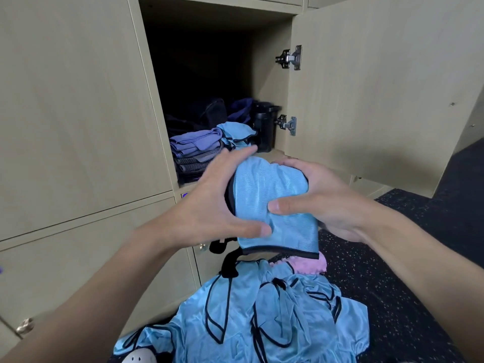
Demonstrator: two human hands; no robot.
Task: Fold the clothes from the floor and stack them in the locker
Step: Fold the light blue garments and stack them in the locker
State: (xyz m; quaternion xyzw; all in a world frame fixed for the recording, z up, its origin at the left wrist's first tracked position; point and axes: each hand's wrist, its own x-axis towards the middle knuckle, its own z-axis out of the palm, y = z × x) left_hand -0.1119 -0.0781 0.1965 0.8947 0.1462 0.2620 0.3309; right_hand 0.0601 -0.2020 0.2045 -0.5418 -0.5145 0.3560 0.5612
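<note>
A folded light-blue mesh garment (275, 205) with black trim is held in the air in front of the open locker (209, 74). My left hand (217, 203) grips its left edge, thumb on top near the lower part. My right hand (322, 200) grips its right side, thumb pressed on the top face. Inside the locker, a stack of folded purple and grey clothes (195, 150) sits at the front left, with a folded light-blue piece (235, 133) beside it. On the floor below lies a pile of light-blue garments (262, 315) with black trim.
The locker door (379, 87) stands open to the right on two metal hinges. A black canister (264, 127) and dark bags sit deep in the locker. A pink cloth (309, 264) shows under the pile. Shut locker doors are at left; the floor (408, 297) is dark and speckled.
</note>
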